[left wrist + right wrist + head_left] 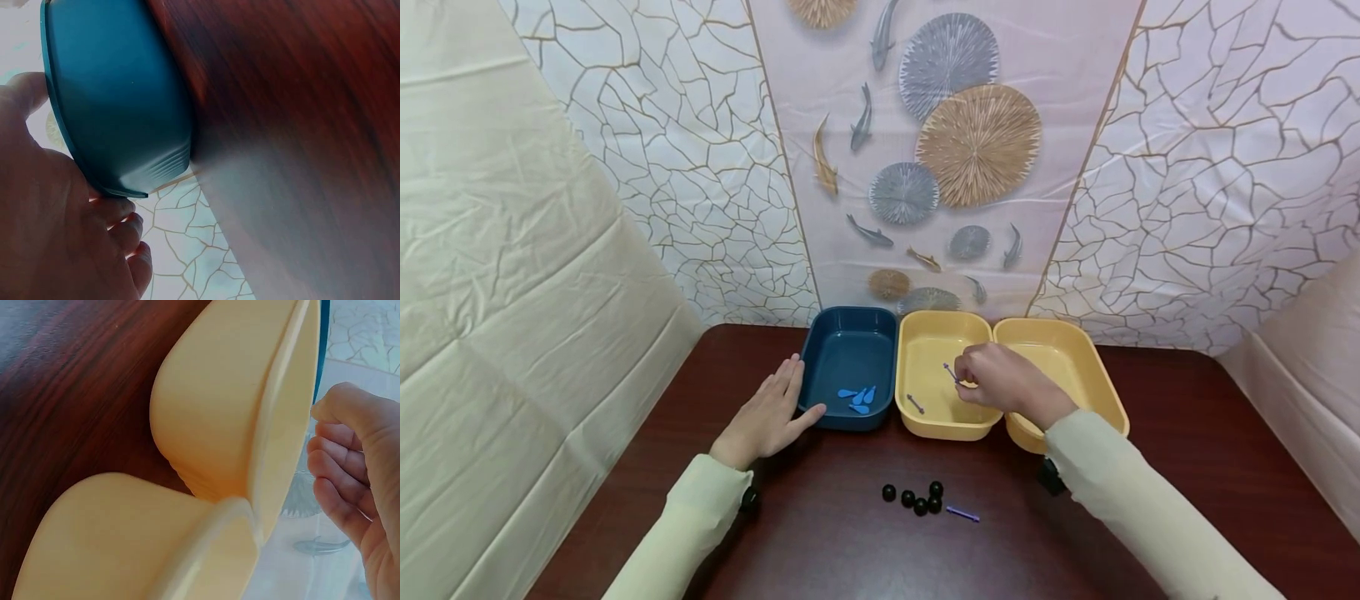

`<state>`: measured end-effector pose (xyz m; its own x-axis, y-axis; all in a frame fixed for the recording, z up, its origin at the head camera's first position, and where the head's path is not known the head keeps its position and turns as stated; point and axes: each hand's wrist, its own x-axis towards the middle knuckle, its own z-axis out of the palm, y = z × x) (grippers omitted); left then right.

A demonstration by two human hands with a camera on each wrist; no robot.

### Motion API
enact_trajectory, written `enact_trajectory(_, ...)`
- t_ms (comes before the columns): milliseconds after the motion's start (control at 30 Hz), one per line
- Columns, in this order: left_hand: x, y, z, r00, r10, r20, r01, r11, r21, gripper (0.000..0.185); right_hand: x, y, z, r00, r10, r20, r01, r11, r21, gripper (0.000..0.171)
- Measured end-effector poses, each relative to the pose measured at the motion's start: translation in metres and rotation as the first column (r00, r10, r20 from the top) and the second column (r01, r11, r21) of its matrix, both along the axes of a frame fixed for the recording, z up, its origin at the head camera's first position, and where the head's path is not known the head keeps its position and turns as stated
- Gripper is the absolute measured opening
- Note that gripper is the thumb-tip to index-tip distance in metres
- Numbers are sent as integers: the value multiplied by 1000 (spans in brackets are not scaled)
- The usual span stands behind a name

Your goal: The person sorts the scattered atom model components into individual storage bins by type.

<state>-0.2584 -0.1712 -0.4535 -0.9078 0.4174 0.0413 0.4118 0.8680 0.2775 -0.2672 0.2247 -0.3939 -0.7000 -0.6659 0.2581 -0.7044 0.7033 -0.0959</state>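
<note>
My right hand pinches a small purple stick with knobbed ends above the middle yellow bin. In the right wrist view the thumb and curled fingers show beside that bin's rim, and the stick is hidden there. Inside the middle bin lies a second purple stick. My left hand rests with straight fingers against the left rim of the dark blue bin. Several blue drop-shaped pieces lie in the blue bin.
On the dark wooden table, in front of the bins, lie several black balls and another purple stick. Touching the middle bin on its right is a second yellow bin. Patterned cloth hangs behind the table.
</note>
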Motion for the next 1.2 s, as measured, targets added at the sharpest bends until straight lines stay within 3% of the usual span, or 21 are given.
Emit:
enact_trajectory(233,1,1,0,1000,2,1,-2,1000,-3,95,-11,-5,-9,997,-45,57,44,999,3,22)
enact_trajectory(400,1,1,1,1000,-2,7,3,1000,-5,95,-5,0,-4,996,-47,79,46,999,11,17)
enact_trajectory(567,1,0,3,1000,3,6,-3,1000,-2,95,15,4,11,995,-37,91,35,999,24,7)
enact_trajectory(800,1,0,2,1000,1,4,-1,1000,-2,95,51,7,24,986,-30,162,27,999,22,14)
enact_trajectory(1000,0,0,1,1000,-4,-1,4,1000,7,95,77,11,27,989,60,137,-61,998,3,11)
enact_trajectory(1200,-1,0,0,1000,-7,0,7,1000,1,95,97,11,22,983,82,163,-83,997,-3,12)
